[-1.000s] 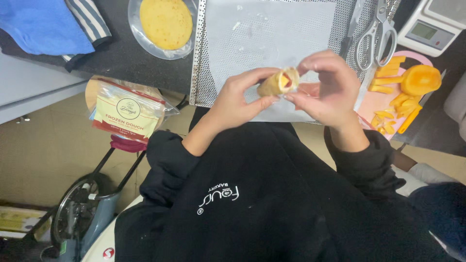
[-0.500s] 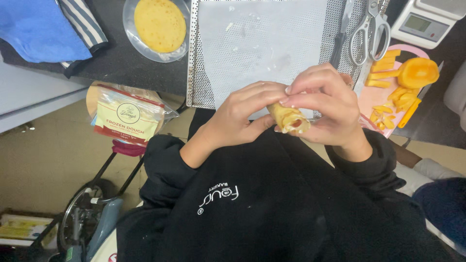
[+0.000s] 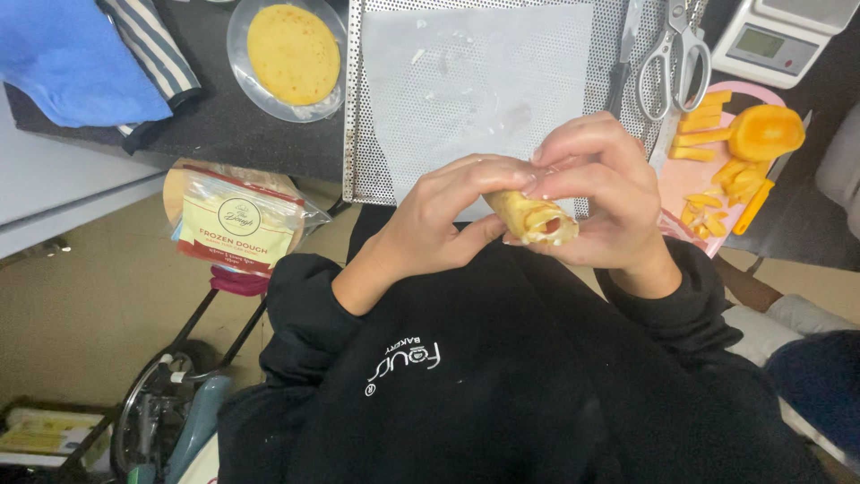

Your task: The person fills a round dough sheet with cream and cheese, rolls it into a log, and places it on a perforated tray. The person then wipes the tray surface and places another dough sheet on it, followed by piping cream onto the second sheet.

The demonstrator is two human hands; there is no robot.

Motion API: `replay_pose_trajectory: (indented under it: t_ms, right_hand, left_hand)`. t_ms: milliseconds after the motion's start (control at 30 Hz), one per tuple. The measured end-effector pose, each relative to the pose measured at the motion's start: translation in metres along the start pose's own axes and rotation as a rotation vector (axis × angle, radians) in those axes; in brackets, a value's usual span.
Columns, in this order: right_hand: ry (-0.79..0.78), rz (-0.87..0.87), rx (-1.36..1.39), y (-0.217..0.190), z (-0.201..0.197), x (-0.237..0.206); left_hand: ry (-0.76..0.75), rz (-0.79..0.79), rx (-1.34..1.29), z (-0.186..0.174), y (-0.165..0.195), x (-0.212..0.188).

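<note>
Both of my hands hold a small rolled piece of yellow dough point(image 3: 535, 218) with orange filling showing at its open end. My left hand point(image 3: 430, 220) grips the roll from the left, with the thumb underneath. My right hand point(image 3: 605, 193) wraps over its right end, fingertips pressing on top. The roll is held in the air just in front of my chest, near the front edge of a perforated metal tray point(image 3: 358, 116) lined with white paper point(image 3: 479, 81).
A plate with a round flat yellow dough point(image 3: 291, 54) sits left of the tray. To the right are scissors point(image 3: 676, 54), a kitchen scale point(image 3: 775, 40) and a pink board point(image 3: 681, 184) with cut orange pieces. A bag of dough point(image 3: 237, 222) hangs off the counter edge; a blue cloth point(image 3: 72, 63) lies far left.
My hands have brought the roll down from over the tray towards my chest, and its open end has turned to face the camera.
</note>
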State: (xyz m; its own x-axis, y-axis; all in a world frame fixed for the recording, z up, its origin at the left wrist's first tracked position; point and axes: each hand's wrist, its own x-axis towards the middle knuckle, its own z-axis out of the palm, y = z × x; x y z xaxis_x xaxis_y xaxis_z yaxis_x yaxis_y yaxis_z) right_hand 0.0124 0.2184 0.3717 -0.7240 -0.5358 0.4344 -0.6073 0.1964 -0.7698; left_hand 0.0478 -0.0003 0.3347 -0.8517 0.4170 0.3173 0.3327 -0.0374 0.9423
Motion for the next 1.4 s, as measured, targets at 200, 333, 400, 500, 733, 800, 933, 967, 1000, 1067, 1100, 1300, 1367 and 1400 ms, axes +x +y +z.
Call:
replay_pose_trajectory:
  t_ms: [200,333,400,500,733,800,933,967,1000,1067,1100,1300,1367,1400]
  right_hand:
    - [-0.041,-0.01,-0.012,-0.001,0.013,-0.009]
    - [-0.03,-0.005,0.033,-0.003,0.025,-0.013]
    - [-0.01,-0.018,0.023,-0.005,0.024,-0.01]
    - [0.106,-0.01,-0.078,-0.008,0.017,-0.002]
    - [0.216,-0.055,-0.309,-0.017,0.027,0.004]
    - [0.234,-0.055,-0.35,-0.019,0.031,0.002]
    - [0.334,0.067,-0.295,-0.021,0.035,-0.002]
    - [0.367,0.057,-0.267,-0.021,0.037,-0.003]
    - [0.398,0.047,-0.238,-0.021,0.038,-0.003]
    - [0.386,0.062,-0.216,-0.02,0.041,-0.004]
    - [0.379,0.07,-0.205,-0.019,0.042,-0.004]
    - [0.405,0.022,-0.199,-0.02,0.042,-0.005]
    - [0.357,0.013,-0.202,-0.021,0.04,-0.004]
    - [0.334,0.009,-0.203,-0.021,0.039,-0.003]
  left_hand:
    - [-0.009,-0.03,0.049,0.0,-0.008,-0.013]
    - [-0.008,0.032,0.037,0.0,-0.013,-0.025]
    - [0.006,-0.01,0.024,0.004,-0.012,-0.021]
    - [0.13,0.012,0.087,0.012,-0.007,-0.01]
    - [0.359,0.04,0.124,0.026,-0.009,-0.006]
    - [0.383,0.041,0.136,0.028,-0.011,-0.009]
    - [0.448,0.094,0.067,0.031,-0.011,-0.003]
    - [0.484,0.094,0.067,0.033,-0.011,-0.001]
    - [0.52,0.092,0.068,0.035,-0.011,-0.001]
    - [0.516,0.081,0.108,0.035,-0.01,-0.001]
    - [0.514,0.073,0.127,0.035,-0.009,-0.002]
    - [0.463,0.173,0.286,0.029,-0.008,-0.001]
    - [0.446,0.189,0.289,0.029,-0.008,0.0]
    - [0.437,0.198,0.291,0.03,-0.008,0.001]
